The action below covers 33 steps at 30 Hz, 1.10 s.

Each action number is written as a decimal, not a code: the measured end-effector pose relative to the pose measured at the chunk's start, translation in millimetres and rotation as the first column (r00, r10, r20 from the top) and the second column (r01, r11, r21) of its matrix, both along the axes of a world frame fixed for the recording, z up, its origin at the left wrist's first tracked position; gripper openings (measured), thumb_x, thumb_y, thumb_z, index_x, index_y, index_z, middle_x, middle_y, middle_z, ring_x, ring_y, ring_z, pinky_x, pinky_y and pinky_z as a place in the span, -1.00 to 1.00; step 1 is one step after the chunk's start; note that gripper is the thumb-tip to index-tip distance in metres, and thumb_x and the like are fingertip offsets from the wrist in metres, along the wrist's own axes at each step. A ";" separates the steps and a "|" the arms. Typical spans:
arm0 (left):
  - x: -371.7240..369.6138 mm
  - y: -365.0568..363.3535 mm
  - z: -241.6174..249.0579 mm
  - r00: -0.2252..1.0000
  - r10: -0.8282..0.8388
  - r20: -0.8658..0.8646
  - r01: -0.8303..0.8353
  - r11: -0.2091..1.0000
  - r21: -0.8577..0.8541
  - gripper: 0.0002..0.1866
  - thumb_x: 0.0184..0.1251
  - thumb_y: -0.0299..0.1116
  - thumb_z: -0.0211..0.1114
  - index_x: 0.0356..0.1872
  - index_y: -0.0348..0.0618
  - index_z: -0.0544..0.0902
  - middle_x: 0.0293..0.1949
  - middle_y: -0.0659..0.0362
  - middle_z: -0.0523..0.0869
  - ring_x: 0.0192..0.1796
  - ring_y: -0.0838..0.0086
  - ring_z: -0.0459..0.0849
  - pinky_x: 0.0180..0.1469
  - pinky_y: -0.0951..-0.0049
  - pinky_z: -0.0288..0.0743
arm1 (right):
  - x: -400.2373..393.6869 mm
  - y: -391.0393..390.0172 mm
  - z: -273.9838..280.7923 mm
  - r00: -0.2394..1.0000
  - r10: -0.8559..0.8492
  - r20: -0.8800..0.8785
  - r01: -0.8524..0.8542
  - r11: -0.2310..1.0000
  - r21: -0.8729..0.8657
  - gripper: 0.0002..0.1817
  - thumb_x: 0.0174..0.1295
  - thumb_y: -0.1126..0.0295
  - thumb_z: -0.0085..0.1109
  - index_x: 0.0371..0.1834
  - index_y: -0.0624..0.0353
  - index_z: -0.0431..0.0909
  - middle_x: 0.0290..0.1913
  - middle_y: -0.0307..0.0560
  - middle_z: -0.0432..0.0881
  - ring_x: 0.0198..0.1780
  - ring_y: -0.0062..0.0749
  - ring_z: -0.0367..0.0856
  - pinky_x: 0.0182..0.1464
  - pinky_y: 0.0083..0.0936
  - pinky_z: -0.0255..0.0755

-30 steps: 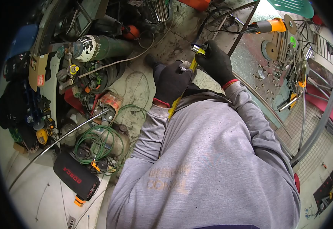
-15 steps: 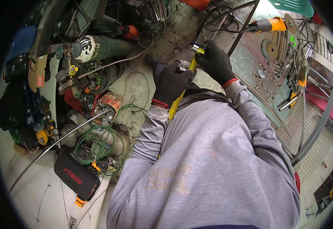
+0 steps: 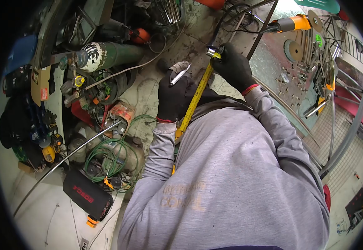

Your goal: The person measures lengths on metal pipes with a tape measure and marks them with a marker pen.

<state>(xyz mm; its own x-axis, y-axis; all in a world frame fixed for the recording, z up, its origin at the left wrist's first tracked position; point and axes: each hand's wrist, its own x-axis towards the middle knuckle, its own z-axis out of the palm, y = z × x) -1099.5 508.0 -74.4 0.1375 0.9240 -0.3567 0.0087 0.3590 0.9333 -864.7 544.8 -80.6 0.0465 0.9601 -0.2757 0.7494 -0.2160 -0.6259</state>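
Note:
My left hand [image 3: 172, 93], in a black glove with a worn fingertip, is closed on a silver-white marker pen [image 3: 180, 75]. It is just left of the yellow tape measure [image 3: 197, 93], whose blade runs slantwise from my right hand down to my waist. My right hand [image 3: 234, 66], also black-gloved, is closed around the tape's upper end. Against that end is a short shiny metal tube end [image 3: 211, 52]; the rest of it is hidden by the fingers. An orange-yellow part [image 3: 178, 133] shows at the tape's lower end by my left wrist.
At right, a metal-topped table [image 3: 269, 83] carries an orange angle grinder [image 3: 294, 25], a grinding disc [image 3: 293, 51] and small metal pieces. At left are a green gas cylinder [image 3: 123, 56], a coiled green hose [image 3: 106, 156], a long metal rod [image 3: 71, 154] and a black speaker [image 3: 88, 193].
My left hand has moved left, away from the tape, and turned so the pen shows clearly. More of the tape blade is exposed. My right hand has hardly moved.

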 end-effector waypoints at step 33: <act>51.3 65.4 -0.5 0.969 -0.055 -0.240 0.168 0.861 0.480 -0.84 0.53 -0.42 0.41 -0.04 -0.30 0.80 -0.15 -0.04 0.88 -0.08 0.19 0.91 -0.02 0.29 0.72 | 0.4 -8.9 -14.8 0.996 0.037 0.086 -0.053 0.981 0.189 -0.45 0.32 0.05 0.52 0.22 0.08 0.54 -0.12 0.16 0.82 -0.09 0.21 0.84 -0.12 0.01 0.68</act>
